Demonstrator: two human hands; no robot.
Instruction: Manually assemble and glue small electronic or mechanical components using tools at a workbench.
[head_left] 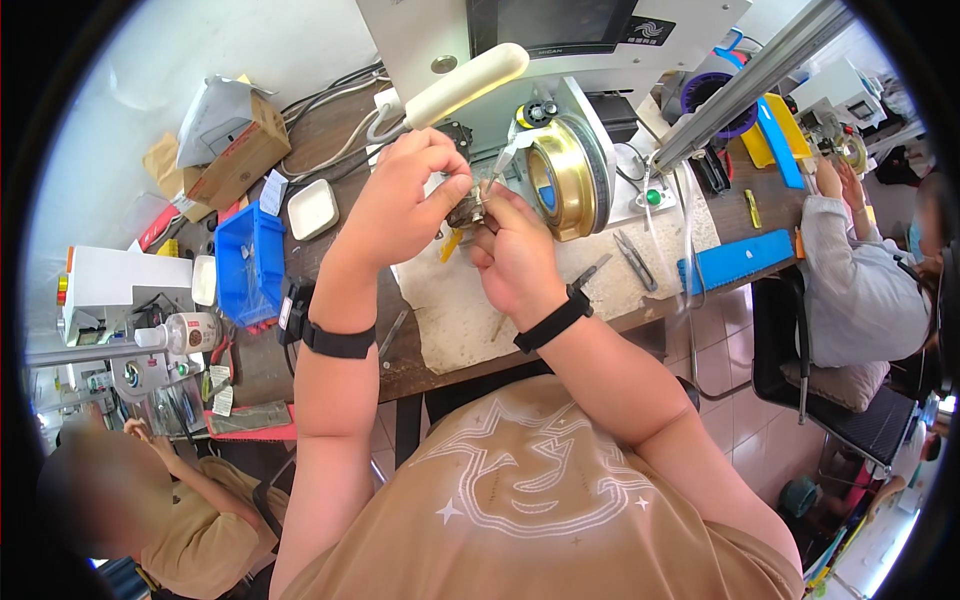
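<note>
My left hand (405, 205) is raised at the small metal fittings of a bench machine (420, 35), its fingers curled and thumb bent inward. What it pinches, if anything, is too small to make out. Just to the right, my right hand (520, 250) has thumb and fingers closed at the same fittings, where the fingertips cover what they grip. A large gold-coloured spool (558, 188) stands on its side right of my right hand. Under the hands a yellow piece (451, 246) sticks out. Above hangs a white tubular lamp (470, 85).
On the worn mat lie pliers (636, 262) and a dark small tool (592, 270). A blue bin (250, 265), a white dish (313, 210) and a cardboard box (240, 155) stand at left. A blue strip (740, 260) lies right. People sit at both sides.
</note>
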